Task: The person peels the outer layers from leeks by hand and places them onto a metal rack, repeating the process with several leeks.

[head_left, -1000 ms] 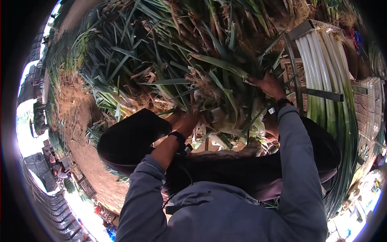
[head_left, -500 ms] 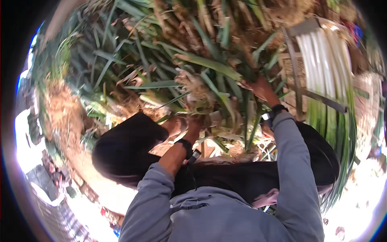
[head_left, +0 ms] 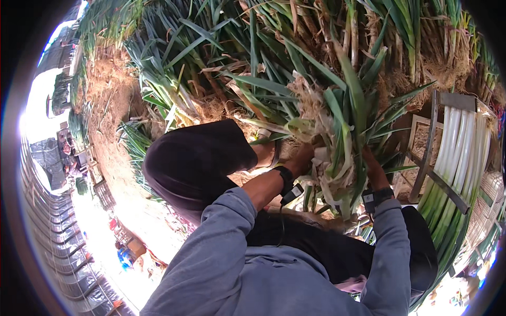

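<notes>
In front of my lap stands an untrimmed bunch of leeks (head_left: 340, 158), with green leaves, dry peeling skins and tangled roots. My left hand (head_left: 303, 159) grips its left side, the fingertips hidden behind pale skins. On its right side, my right hand (head_left: 373, 168) is closed on the leaves, its fingers mostly covered. Both wrists carry dark bands. To the right, cleaned leeks (head_left: 453, 142) with long white stems lie side by side in a metal-barred rack (head_left: 427, 150), their green tops hanging toward me.
A big heap of untrimmed leeks (head_left: 211, 58) spreads across the far side, more with roots showing at the far right. My bent knee (head_left: 195, 163) is on the left, beside bare brown ground (head_left: 108, 116). A woven crate (head_left: 490, 203) stands under the rack.
My right hand has come back from the heap with leeks, drawing them upright before my lap. My left hand has moved up along their side. The whole view has shifted.
</notes>
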Demonstrator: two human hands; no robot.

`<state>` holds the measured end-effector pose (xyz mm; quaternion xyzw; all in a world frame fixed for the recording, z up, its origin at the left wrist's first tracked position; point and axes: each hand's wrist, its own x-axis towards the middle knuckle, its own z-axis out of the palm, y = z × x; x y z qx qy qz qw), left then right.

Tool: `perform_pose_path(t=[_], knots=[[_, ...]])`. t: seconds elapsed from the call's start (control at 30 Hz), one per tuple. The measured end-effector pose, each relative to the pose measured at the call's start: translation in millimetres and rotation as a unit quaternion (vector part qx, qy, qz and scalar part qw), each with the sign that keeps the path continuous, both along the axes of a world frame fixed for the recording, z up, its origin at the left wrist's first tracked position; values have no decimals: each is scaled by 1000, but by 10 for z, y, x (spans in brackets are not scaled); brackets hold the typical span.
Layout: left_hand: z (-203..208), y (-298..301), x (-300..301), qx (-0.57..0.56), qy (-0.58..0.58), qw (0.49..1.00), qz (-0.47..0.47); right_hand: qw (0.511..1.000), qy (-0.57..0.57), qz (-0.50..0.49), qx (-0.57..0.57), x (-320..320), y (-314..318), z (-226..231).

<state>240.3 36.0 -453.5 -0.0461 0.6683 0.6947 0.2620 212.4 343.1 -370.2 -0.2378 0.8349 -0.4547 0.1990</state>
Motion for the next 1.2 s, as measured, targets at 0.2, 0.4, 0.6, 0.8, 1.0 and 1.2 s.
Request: perform_pose_path(t=[0.2, 0.4, 0.6, 0.8, 1.0, 1.2], knots=[[1467, 1066, -617, 342, -264, 897, 96, 961, -184, -207, 20, -284, 815, 892], [2456, 1163, -1120, 395, -124, 905, 100, 939, -137, -311, 58, -822, 1025, 2141], [3839, 1197, -1452, 275, 48, 959, 43, 926, -51, -368, 71, -893, 1294, 3265], [4137, 1338, -1769, 316, -39, 946, 52, 912, -84, -395, 75, -630, 1369, 3251], [3512, 1321, -1764, 66, 13, 997, 49, 895, -192, -396, 73, -270, 1314, 2437], [2921, 1164, -1633, 233, -11, 972, -3, 866, -286, -400, 85, -67, 1292, 1824]])
